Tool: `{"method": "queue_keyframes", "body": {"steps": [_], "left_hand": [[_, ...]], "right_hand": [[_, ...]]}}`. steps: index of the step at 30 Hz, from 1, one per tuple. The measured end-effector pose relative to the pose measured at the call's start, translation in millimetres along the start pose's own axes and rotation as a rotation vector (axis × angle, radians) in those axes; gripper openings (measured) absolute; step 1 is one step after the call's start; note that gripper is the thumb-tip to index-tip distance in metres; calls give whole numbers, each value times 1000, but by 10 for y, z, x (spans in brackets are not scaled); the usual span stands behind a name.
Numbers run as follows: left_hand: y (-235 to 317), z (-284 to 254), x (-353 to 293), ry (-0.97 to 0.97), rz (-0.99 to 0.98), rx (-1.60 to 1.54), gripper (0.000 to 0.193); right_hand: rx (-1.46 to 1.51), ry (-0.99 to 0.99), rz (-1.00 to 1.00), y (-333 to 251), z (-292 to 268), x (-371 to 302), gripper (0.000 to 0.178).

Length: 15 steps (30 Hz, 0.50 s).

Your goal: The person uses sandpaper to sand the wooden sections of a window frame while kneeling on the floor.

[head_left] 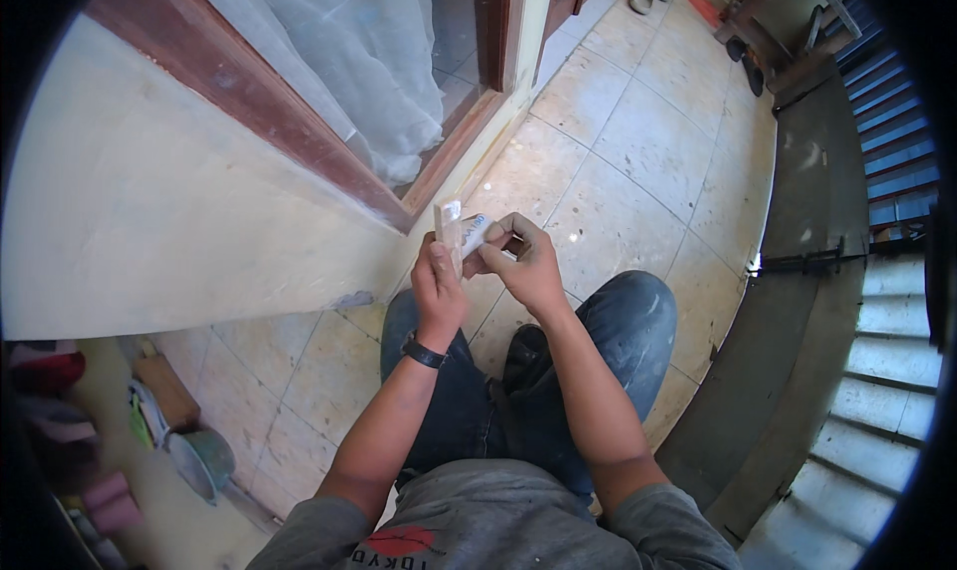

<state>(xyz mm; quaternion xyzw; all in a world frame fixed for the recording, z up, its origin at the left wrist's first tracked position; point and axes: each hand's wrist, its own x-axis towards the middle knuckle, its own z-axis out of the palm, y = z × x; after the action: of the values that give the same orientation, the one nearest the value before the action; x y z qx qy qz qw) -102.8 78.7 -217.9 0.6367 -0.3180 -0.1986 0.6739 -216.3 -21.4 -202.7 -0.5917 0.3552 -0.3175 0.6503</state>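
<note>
Beige stained tiles (643, 186) below 2 hands (435, 281) (530, 269); cream wall (199, 211) left.

Diffuse daylight of moderate strength, cool and bluish along the slatted panel (887, 361) at right, spreads over the tiled floor (643, 142), where small pale spots of glare appear, while the pale block (448, 226) in the left hand (436, 283) bears a bright highlight near its upper end. Shadows are soft, deepening around the basin (202, 460) at lower left, where detail is dim and blurred. Fisheye distortion bows the straight edges of the dark boards (805, 176) outward, and black vignetting closes the corners
</note>
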Motion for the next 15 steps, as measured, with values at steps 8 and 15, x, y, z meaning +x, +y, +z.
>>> {"method": "queue_keyframes", "body": {"steps": [8,15], "left_hand": [[-51,-123,56,-126,90,124,43],[200,-321,218,-211,386,359,23]], "right_hand": [[-137,26,23,-50,-145,-93,22],[334,-105,110,-273,-161,-164,49]]}}
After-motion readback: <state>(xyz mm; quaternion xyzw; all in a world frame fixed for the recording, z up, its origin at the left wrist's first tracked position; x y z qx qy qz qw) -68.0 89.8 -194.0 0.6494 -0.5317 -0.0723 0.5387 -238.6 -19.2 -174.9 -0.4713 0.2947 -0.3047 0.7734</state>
